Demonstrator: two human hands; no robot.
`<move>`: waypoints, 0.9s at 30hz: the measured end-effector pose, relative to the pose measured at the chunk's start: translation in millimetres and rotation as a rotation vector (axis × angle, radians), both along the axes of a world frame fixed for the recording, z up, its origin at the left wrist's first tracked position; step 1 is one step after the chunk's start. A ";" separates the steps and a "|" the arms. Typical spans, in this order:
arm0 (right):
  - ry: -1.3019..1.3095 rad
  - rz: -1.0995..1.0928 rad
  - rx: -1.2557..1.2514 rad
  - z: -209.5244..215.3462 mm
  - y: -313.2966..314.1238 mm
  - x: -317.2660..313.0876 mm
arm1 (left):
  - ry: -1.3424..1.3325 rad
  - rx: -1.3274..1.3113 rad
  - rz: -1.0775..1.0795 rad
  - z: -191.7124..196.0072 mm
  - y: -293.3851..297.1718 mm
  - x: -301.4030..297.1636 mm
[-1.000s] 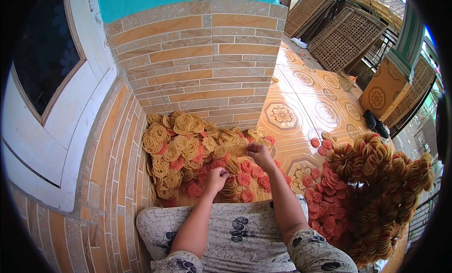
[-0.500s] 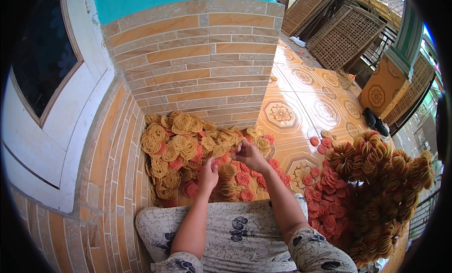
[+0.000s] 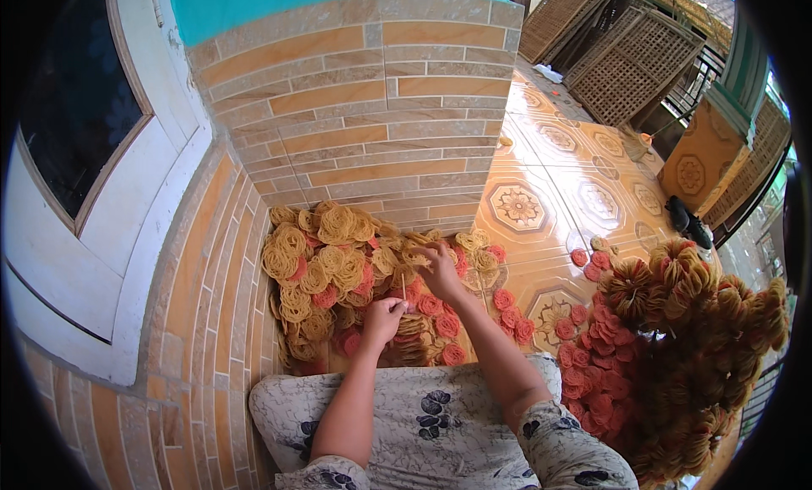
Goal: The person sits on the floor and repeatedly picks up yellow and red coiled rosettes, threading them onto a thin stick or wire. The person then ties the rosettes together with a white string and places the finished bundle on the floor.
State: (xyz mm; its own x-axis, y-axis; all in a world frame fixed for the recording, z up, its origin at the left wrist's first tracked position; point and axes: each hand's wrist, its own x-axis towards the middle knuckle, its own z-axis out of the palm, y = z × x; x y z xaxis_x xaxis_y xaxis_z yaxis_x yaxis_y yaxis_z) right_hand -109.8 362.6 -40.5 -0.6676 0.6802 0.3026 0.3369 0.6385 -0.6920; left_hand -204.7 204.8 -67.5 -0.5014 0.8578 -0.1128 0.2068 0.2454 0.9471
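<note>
A low heap of yellow lacy discs (image 3: 347, 255), coiled from thin strands, lies against the wall before me, with smaller coral-red discs (image 3: 447, 325) mixed in. My left hand (image 3: 384, 319) is closed in a pinch on a thin pale stick (image 3: 403, 289) that points upward. Ahead and to the right of it, my right hand (image 3: 440, 274) has its fingers at a yellow disc (image 3: 415, 257) at the heap's edge and seems to grip it, partly hiding it. A bundle of yellow discs (image 3: 409, 342) stacked on edge sits just below the left hand, near my lap.
Coral-red discs (image 3: 596, 372) are piled on the tiled floor to my right, beside big clusters of strung yellow discs (image 3: 719, 346). A brick-patterned wall (image 3: 355, 143) stands close ahead and to the left. Dark shoes (image 3: 689, 224) and woven racks (image 3: 634, 63) are farther off.
My right hand has moved slightly away from the left and onto a yellow disc. The left hand has shifted right, and its stick now shows plainly. The view has turned slightly.
</note>
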 end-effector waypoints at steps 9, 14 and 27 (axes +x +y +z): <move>-0.092 0.042 -0.312 -32.7 4.6 5.9 | 0.049 -0.080 -0.016 -29.5 3.0 -4.7; -0.032 0.082 -0.481 -5.9 -5.7 15.5 | 0.124 -0.129 0.003 -29.1 3.4 -4.0; -0.380 0.166 -0.229 -13.8 2.8 33.6 | 0.129 -0.180 -0.034 -3.1 -1.6 1.7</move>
